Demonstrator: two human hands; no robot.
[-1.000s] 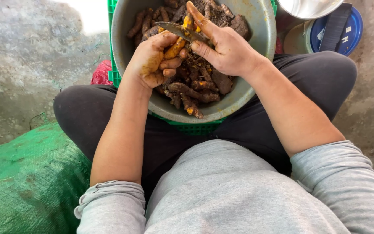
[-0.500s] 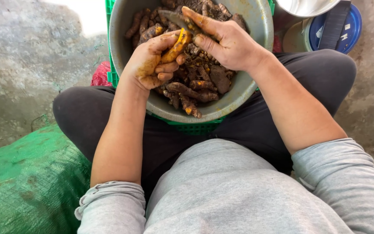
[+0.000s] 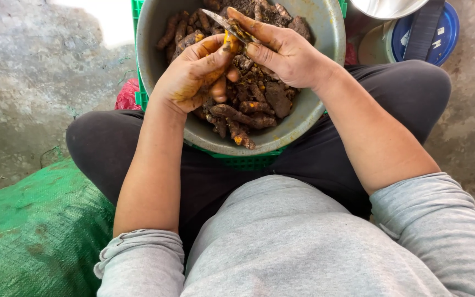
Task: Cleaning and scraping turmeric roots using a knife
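Over the grey bowl (image 3: pixel 325 33), right hand (image 3: pixel 281 52) scrapes a root (image 3: pixel 230 39) with a knife (image 3: pixel 221 22)

Both forearms are bare, with grey sleeves pushed up to the elbows, and they reach forward from the near side to the far middle. The left hand (image 3: pixel 193 77) is curled, its fingers closed and stained yellow, palm turned to the right. The right hand (image 3: pixel 281 49) faces it, very close, with the thumb stretched straight toward the far left and the other fingers bent inward.
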